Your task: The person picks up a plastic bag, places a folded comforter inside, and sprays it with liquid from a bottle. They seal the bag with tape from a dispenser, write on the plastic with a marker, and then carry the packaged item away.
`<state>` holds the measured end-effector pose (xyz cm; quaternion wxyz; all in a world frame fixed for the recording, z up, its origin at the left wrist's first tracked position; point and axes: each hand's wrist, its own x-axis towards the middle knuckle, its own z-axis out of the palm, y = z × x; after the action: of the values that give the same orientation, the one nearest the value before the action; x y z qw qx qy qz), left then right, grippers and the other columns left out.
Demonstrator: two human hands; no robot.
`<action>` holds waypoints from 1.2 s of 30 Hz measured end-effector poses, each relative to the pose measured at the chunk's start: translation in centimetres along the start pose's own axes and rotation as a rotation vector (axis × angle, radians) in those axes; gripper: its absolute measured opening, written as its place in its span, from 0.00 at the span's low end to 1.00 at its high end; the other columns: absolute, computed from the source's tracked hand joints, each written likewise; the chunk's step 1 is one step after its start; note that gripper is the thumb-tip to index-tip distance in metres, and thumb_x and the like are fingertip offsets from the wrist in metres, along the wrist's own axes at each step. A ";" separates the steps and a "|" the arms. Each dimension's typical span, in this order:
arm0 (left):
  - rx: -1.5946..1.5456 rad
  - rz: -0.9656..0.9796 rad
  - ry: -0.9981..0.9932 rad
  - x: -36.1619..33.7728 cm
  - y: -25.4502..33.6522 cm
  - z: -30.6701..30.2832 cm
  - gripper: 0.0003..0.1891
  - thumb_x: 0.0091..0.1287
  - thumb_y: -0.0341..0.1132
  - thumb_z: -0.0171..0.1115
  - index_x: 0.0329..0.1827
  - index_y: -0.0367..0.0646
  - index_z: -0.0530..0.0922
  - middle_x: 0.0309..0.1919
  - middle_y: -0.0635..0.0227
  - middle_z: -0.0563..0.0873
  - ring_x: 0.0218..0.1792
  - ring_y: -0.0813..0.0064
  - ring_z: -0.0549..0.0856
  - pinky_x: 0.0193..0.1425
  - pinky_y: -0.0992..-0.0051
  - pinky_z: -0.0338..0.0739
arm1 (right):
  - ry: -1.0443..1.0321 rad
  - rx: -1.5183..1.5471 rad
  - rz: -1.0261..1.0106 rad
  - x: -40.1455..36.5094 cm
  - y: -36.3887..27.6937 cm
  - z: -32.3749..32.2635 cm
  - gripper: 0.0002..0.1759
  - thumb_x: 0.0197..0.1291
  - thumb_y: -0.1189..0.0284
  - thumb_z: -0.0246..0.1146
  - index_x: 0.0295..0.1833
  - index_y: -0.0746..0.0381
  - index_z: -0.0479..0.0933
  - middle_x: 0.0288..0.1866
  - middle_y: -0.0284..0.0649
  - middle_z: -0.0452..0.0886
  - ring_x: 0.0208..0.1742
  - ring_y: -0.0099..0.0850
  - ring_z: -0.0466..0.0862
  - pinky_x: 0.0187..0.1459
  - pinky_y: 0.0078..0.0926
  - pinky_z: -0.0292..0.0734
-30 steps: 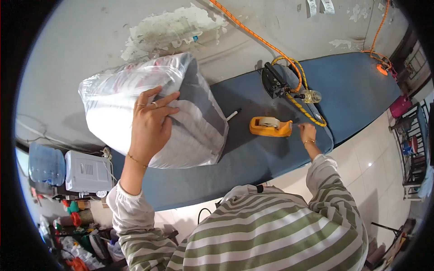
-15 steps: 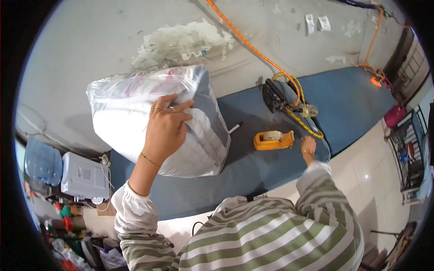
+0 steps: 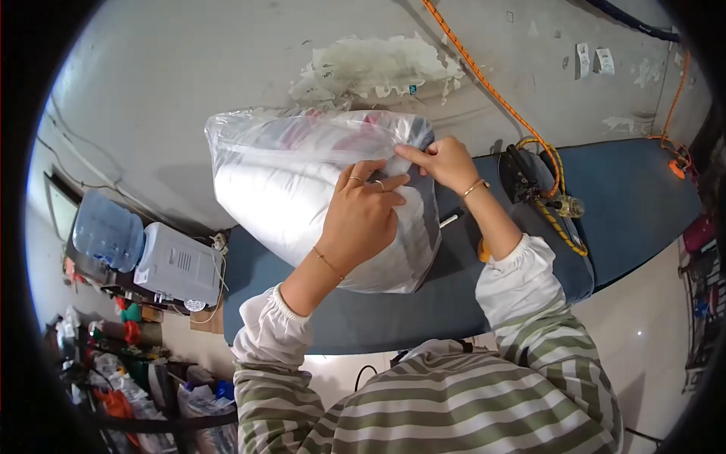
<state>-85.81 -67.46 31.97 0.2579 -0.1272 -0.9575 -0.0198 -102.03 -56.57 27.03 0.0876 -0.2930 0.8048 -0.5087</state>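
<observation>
a blue padded board [image 3: 643,181] is set along a stained grey wall [image 3: 227,60]. on it the clear plastic bag [image 3: 265,204] is laid, long axis slanted from upper left to lower right; bulky white fabric is enclosed. the bag is touched by the left hand [image 3: 359,223], fingers spread, and right fingertips [image 3: 401,150]; whether anything is pinched there cannot be told.

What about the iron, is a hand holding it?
No, the left hand and right hand are both at the plastic bag, away from the iron.
</observation>
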 end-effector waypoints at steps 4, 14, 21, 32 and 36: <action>-0.024 0.015 -0.002 0.1 0.0 -0.5 0.13 0.45 0.24 0.58 0.34 0.45 0.84 0.50 0.75 0.83 0.57 0.61 0.73 0.62 0.62 0.66 | -0.221 -0.187 0.153 -0.5 6.3 -0.7 0.43 0.40 0.28 0.57 0.13 0.62 0.78 0.15 0.43 0.79 0.23 0.37 0.83 0.31 0.32 0.77; 0.032 -0.186 0.144 -4.8 1.2 -1.9 0.23 0.45 0.35 0.69 0.49 0.54 0.80 0.54 0.73 0.78 0.59 0.67 0.73 0.66 0.57 0.55 | -0.356 -0.219 0.536 -13.6 32.4 -12.3 0.31 0.51 0.55 0.69 0.54 0.65 0.74 0.47 0.44 0.79 0.50 0.37 0.80 0.49 0.34 0.79; 0.071 -0.047 0.220 -4.1 0.0 -0.8 0.20 0.40 0.24 0.63 0.39 0.51 0.83 0.47 0.74 0.82 0.54 0.66 0.76 0.59 0.60 0.64 | -0.685 0.173 1.067 -11.2 36.1 -5.5 0.27 0.57 0.60 0.64 0.53 0.71 0.72 0.49 0.49 0.79 0.42 0.38 0.83 0.47 0.35 0.81; 0.078 -0.010 0.334 -3.7 -0.1 0.6 0.09 0.41 0.22 0.61 0.19 0.51 0.80 0.30 0.81 0.84 0.44 0.70 0.78 0.53 0.71 0.63 | -0.078 0.547 0.687 -23.1 36.3 -6.3 0.09 0.53 0.68 0.66 0.39 0.60 0.82 0.51 0.37 0.79 0.53 0.37 0.76 0.55 0.37 0.70; 0.074 -0.006 0.329 -3.9 -0.2 0.5 0.09 0.41 0.22 0.61 0.17 0.51 0.78 0.29 0.82 0.84 0.42 0.71 0.78 0.52 0.71 0.63 | 0.388 -0.634 0.309 -22.1 36.3 -4.1 0.01 0.45 0.71 0.68 0.27 0.53 0.84 0.46 0.37 0.76 0.51 0.39 0.72 0.48 0.41 0.68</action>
<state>-82.86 -68.47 29.58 0.4156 -0.1097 -0.9029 -0.0061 -99.77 -29.78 -6.09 -0.0851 -0.0796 0.9580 -0.2619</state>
